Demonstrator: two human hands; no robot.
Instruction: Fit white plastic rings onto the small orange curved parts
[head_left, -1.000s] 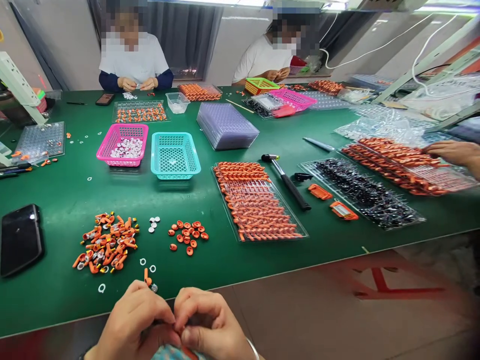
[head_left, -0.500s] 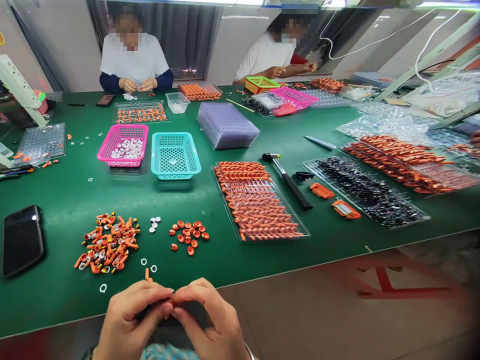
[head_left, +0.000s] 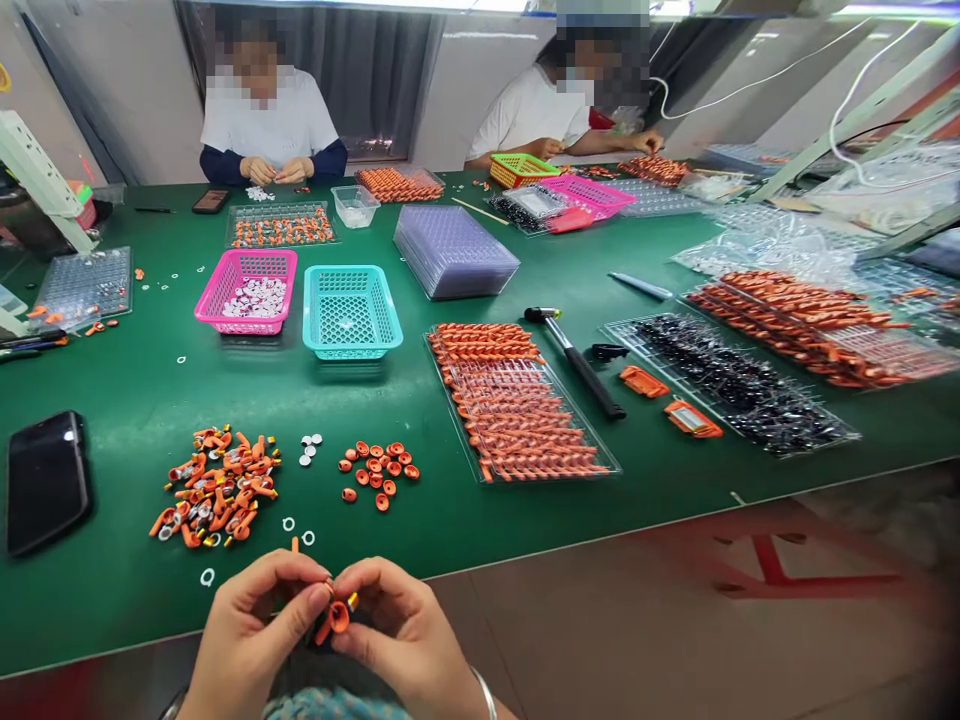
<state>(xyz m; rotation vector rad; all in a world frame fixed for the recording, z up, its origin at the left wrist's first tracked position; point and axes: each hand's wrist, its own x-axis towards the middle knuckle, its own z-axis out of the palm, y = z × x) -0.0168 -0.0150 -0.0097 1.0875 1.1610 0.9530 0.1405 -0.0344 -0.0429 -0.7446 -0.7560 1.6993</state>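
My left hand (head_left: 251,622) and my right hand (head_left: 411,622) meet at the table's near edge, both closed around a small orange earbud shell (head_left: 340,617). Its cup-shaped opening faces me, and a yellow-and-white tip sticks out beside it on the right. The left thumb and index finger pinch its upper left side; the right fingertips press on its right and lower side. Just beyond my hands lie an orange stem piece (head_left: 295,545), partly hidden, and white rings (head_left: 207,577). Past these are a heap of orange earbud shells (head_left: 217,490), round orange caps (head_left: 381,470) and white discs (head_left: 309,448).
A black phone (head_left: 46,482) lies at left. Pink (head_left: 246,318) and turquoise (head_left: 352,340) baskets stand mid-table near stacked clear trays (head_left: 456,250). A tray of orange parts (head_left: 525,410), a hammer (head_left: 581,365) and a tray of black parts (head_left: 739,385) lie right. Two co-workers sit opposite.
My fingertips have shifted slightly apart and the earbud shell has turned, so its opening and yellow tip now show. The co-worker at right has reached an arm further right.
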